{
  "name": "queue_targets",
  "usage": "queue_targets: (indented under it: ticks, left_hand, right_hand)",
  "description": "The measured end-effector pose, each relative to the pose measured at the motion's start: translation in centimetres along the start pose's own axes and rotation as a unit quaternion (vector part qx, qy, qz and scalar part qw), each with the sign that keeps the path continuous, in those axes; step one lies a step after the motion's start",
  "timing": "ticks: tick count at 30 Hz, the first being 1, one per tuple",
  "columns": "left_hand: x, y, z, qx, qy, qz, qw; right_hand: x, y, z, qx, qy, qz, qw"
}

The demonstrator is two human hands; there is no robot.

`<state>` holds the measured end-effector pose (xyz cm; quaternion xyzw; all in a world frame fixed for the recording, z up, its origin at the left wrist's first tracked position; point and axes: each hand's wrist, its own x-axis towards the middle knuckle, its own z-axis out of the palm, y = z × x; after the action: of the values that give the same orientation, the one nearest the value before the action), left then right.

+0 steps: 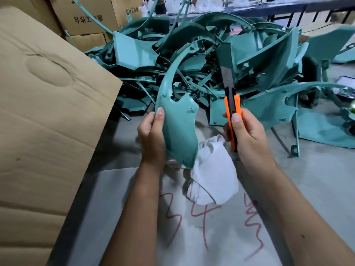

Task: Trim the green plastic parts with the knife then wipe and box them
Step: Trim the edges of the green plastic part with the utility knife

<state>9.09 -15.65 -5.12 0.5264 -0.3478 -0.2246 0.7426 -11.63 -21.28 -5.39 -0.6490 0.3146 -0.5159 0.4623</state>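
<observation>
Left grip [151,133] curled round the wide lower end of a green plastic part [177,120], thumb lying flat along its near edge, fingers hidden behind. Held upright above the worktop [317,181], between the two grips and just in front of the heap. Teal-green, smooth and glossy on the broad flat end, with small moulded pegs and screw bosses near the rim, narrowing upward into a long curved arc that sweeps up and to the right. Right grip [244,131] wrapped tight round the orange handle of a utility knife [232,112], thumb pressed along the handle's face, long grey blade fully extended and pointing up and away, standing apart from the held part, not touching it. Below and between the wrists, a crumpled white cloth [213,173] lying on the grey worktop, just beside the lower tip of the part. Red handwritten marks [194,221] scrawled on the pale sheet nearest the body. Behind the grips, a tangled pile of green plastic parts [221,60], panels and thin curved strips stacked every way across the worktop. To the left, a large brown cardboard flap [46,116] with an oval pressed handle mark, leaning over the worktop edge; further back, stacked cardboard boxes [90,16] with printed characters.
</observation>
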Motion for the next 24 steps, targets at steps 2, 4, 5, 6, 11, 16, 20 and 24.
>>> queue_targets:
  ticks: [2, 4, 5, 6, 11, 16, 20, 24]
  left_hand:
    - [0.3, -0.6, -0.3, 0.036, -0.020, -0.025, 0.999]
    - [0.3, -1.0, -0.4, 0.068, -0.063, -0.066, 0.994]
    - [0.2, -1.1, -0.4, 0.066, -0.081, -0.084, 0.991]
    - [0.1, -1.1, -0.5, 0.058, -0.097, -0.097, 0.989]
    - [0.3, -1.0, -0.5, 0.010, -0.219, -0.140, 0.966]
    - [0.3, -0.2, -0.2, -0.058, -0.292, -0.203, 0.933]
    - [-0.1, 0.4, 0.0, -0.078, -0.316, -0.221, 0.920]
    - [-0.3, 1.0, 0.2, -0.112, -0.336, -0.266, 0.897]
  right_hand:
    - [-0.3, 0.1, 0.2, -0.005, -0.017, -0.009, 1.000]
    - [-0.3, 0.3, 0.3, -0.075, -0.029, -0.038, 0.996]
    - [-0.4, 0.4, 0.4, -0.118, -0.036, -0.057, 0.991]
    - [-0.3, 0.4, 0.5, -0.146, -0.042, -0.069, 0.986]
    - [-0.6, -0.1, 0.8, -0.153, -0.052, -0.100, 0.982]
    - [-0.8, -0.5, 1.3, -0.138, -0.021, -0.115, 0.984]
    - [-0.6, 0.0, 1.0, -0.195, 0.007, -0.116, 0.974]
    - [-0.4, 0.3, 1.0, -0.273, 0.009, -0.116, 0.955]
